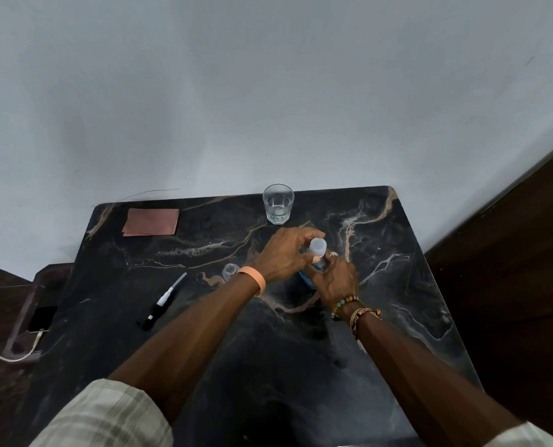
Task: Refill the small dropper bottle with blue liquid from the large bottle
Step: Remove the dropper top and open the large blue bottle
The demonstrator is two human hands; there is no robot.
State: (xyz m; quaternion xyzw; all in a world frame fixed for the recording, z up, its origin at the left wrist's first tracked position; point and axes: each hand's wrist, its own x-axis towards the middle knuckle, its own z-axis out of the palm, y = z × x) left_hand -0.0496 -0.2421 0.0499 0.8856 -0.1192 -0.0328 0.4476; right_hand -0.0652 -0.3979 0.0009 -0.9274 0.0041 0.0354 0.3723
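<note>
The large bottle of blue liquid stands on the dark marble table, mostly hidden by my hands. My right hand grips its body from the right. My left hand pinches its pale translucent cap from the left. The small dropper bottle, clear and open at the top, stands just left of my left wrist. Its dropper, with a black bulb and a white collar, lies flat on the table further left.
A clear glass with some water stands at the table's back edge. A folded reddish cloth lies at the back left. A phone on a white cable rests on a ledge left of the table. A wall is behind.
</note>
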